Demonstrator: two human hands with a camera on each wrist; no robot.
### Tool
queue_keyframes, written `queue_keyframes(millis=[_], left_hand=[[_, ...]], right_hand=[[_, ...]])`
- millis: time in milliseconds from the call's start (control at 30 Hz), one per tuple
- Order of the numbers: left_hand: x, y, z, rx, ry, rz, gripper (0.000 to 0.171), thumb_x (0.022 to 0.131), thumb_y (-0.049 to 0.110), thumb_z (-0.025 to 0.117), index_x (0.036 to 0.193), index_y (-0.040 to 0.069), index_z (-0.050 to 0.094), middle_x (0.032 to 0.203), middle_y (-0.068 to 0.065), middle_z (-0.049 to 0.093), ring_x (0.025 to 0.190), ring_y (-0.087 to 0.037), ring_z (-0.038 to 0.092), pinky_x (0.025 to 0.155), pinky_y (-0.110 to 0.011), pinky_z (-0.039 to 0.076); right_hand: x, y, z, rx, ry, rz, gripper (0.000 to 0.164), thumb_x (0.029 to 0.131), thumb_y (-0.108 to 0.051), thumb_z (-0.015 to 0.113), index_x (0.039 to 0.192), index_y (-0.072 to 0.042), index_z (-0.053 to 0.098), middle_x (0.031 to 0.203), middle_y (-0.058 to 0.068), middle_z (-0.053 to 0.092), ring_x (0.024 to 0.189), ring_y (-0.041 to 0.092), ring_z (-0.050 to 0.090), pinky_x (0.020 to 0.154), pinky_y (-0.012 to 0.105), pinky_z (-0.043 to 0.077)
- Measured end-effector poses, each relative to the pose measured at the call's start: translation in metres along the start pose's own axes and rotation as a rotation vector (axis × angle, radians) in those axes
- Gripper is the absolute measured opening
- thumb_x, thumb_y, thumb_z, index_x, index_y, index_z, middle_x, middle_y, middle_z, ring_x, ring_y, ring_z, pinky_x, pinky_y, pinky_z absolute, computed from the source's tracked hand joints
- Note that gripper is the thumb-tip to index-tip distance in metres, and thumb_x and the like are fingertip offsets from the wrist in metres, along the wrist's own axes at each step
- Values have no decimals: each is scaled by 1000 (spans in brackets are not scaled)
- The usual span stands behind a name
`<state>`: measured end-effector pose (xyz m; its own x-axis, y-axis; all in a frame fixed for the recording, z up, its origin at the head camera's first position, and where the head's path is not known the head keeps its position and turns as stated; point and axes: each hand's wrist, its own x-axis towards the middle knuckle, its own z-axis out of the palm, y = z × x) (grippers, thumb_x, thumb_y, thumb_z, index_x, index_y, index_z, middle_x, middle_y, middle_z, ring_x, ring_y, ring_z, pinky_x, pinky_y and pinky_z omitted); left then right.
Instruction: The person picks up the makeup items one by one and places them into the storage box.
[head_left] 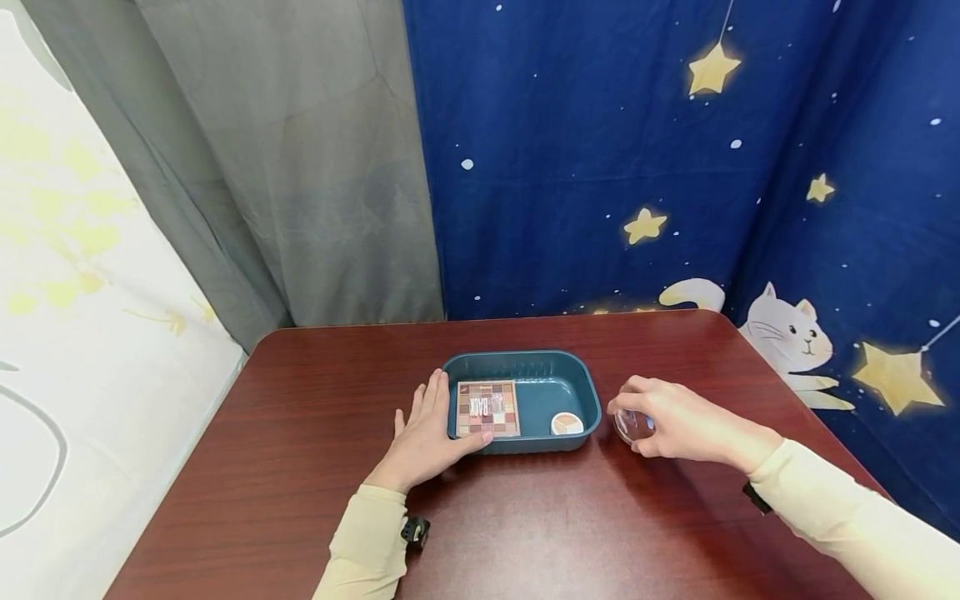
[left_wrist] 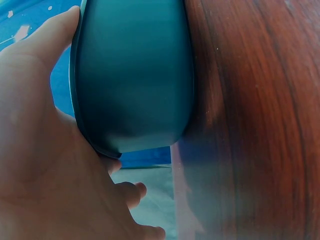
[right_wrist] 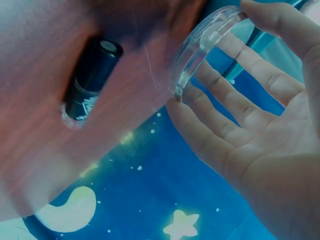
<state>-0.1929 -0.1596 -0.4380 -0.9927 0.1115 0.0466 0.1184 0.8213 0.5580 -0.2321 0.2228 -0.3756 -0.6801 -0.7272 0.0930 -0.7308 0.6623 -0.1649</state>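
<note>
A teal tray [head_left: 551, 393] sits on the table. My left hand [head_left: 423, 433] rests against its left end, fingers stretched along the side and thumb over the near rim. In the left wrist view, the tray's end wall [left_wrist: 135, 75] fills the space beside that hand [left_wrist: 60, 150]. Inside the tray are an eyeshadow palette [head_left: 487, 408] at the left and a small round makeup pan [head_left: 567, 424] at the near right. Right of the tray, my right hand [head_left: 671, 417] pinches a clear round lid-like disc [right_wrist: 200, 45] between thumb and fingertips.
A dark lipstick-like tube [right_wrist: 92, 80] with a clear end is on the table near my right hand; the hand hides it in the head view. Behind the brown table [head_left: 337, 400] hang a grey curtain [head_left: 300, 167] and a blue starry curtain [head_left: 562, 167].
</note>
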Motion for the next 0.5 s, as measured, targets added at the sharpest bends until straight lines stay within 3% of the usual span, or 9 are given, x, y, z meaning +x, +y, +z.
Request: queue_keyframes(millis=[500], left_hand=[[1, -2, 3, 11, 1, -3, 123, 79, 78, 63, 163, 12, 4, 169, -1, -1, 153, -36, 6, 112, -71, 5]], right_hand=[[24, -2, -25, -41, 45, -2, 43, 76, -18, 82, 118, -18, 73, 109, -1, 62, 90, 14, 60, 75, 35, 53]])
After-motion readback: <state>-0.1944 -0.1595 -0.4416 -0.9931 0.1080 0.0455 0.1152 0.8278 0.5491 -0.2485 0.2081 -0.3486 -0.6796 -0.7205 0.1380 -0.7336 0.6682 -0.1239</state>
